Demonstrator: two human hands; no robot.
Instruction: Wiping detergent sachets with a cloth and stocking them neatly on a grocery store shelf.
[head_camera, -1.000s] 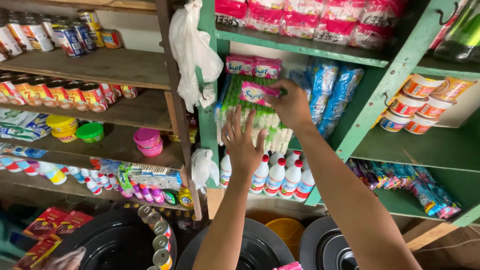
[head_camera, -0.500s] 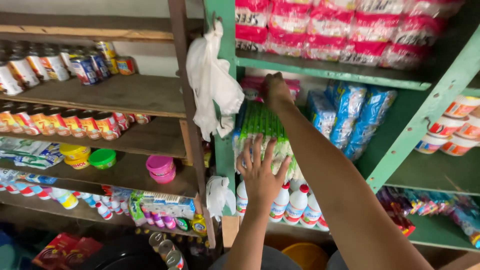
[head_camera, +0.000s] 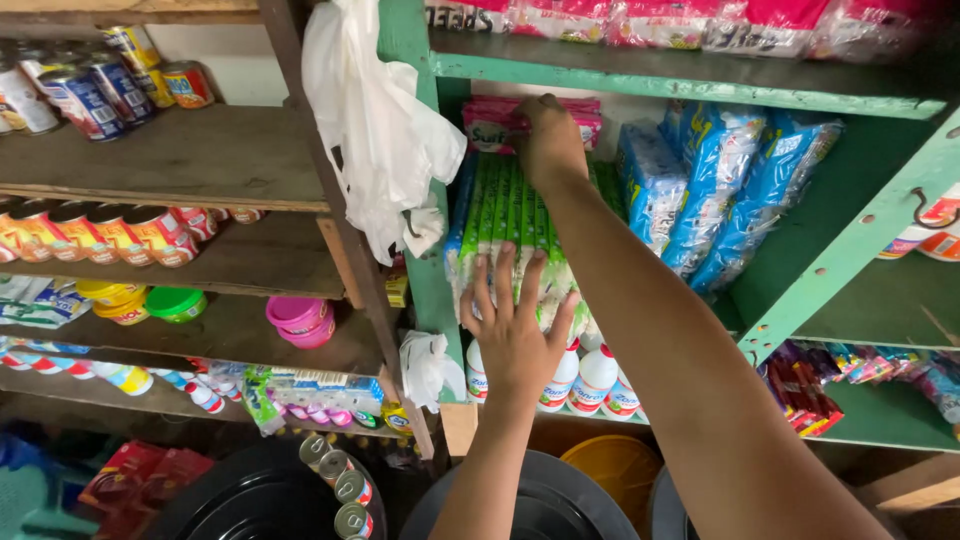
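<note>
My left hand (head_camera: 515, 325) is flat with fingers spread, pressing against a hanging bundle of green and white sachet strips (head_camera: 500, 215) on the green shelf unit (head_camera: 850, 235). My right hand (head_camera: 548, 140) reaches higher, its fingers curled over a pink sachet pack (head_camera: 490, 120) that lies on top of the green bundle, under the upper shelf board. The fingertips of that hand are hidden behind the pack. Blue packets (head_camera: 720, 185) stand just right of my right forearm.
White plastic bags (head_camera: 380, 130) hang on the post between the shelves. White bottles (head_camera: 590, 380) stand below the sachets. Tins (head_camera: 110, 90) and small pink tubs (head_camera: 298, 318) fill the wooden shelves at left. Black bins (head_camera: 250, 500) and stacked cans (head_camera: 340, 480) sit below.
My right hand has carried the pink pack up and set it on top of the green bundle. My left hand stayed spread on the green sachets. The view moved closer.
</note>
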